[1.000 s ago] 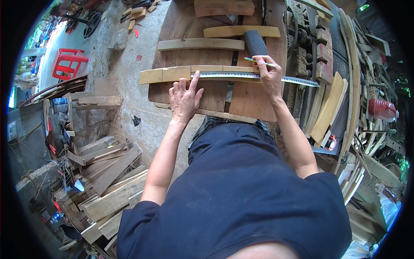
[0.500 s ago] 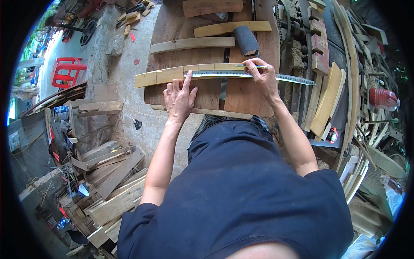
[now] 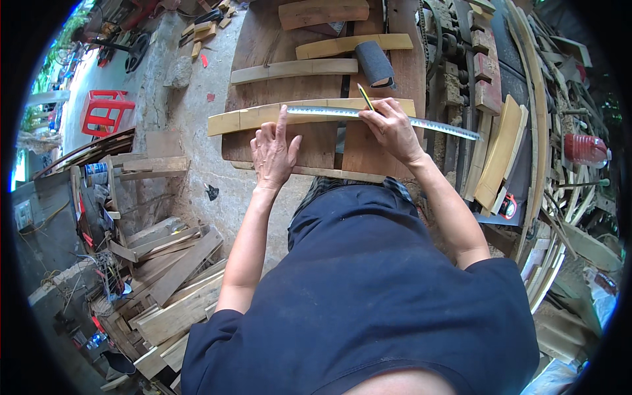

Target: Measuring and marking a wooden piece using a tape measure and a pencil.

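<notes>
One measuring tape [image 3: 322, 111] (pale) runs rightward from the left hand [image 3: 274, 155].

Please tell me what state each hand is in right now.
Left hand: open, gripping nothing, index finger extended at the end of the measuring tape.
Right hand: closed on a pencil, over the tape.

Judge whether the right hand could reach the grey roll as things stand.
Probably yes: the grey roll lies just beyond the right hand and nothing seems to block the way, though that hand is holding a pencil.
</notes>
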`<state>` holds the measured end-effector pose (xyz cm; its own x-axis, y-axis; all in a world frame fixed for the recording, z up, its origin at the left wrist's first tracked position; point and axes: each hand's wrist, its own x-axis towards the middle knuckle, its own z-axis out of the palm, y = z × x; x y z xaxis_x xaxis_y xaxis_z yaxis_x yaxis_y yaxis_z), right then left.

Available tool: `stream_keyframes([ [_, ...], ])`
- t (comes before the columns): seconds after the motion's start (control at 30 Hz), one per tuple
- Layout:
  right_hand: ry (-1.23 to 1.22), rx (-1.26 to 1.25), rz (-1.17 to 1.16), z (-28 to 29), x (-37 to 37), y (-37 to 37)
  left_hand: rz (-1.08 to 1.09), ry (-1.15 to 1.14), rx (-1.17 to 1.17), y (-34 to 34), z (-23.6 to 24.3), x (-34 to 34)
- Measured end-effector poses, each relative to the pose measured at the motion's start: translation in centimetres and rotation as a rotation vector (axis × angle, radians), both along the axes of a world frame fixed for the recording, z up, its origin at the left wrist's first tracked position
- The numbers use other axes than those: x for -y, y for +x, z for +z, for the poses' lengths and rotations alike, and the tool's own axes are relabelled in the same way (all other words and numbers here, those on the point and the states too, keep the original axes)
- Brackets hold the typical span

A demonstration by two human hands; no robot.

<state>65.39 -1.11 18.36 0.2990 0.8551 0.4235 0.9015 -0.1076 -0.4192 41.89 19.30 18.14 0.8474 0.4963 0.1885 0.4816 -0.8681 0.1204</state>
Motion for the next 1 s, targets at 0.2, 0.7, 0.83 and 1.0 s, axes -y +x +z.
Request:
stream_keyframes([
  [0.2, -0.04, 0.12, -0.093, 2.0, 4.1, 2.3, -0.031, 0.027, 0.073, 0.9, 0.8, -2.0],
  [0.7, -0.09, 0.137, -0.055, 3.4, 6.8, 1.7, -0.233, -0.129, -0.258, 0.7, 4.7, -8.6],
  [0.83, -0.093, 0.115, -0.021, 3.0, 6.0, 0.3, -0.25, -0.061, -0.137, 0.5, 4.6, -6.0],
  [1.0, -0.116, 0.044, -0.03, 3.0, 6.4, -0.7, -0.368, -0.149, -0.042, 0.3, 3.4, -0.6],
])
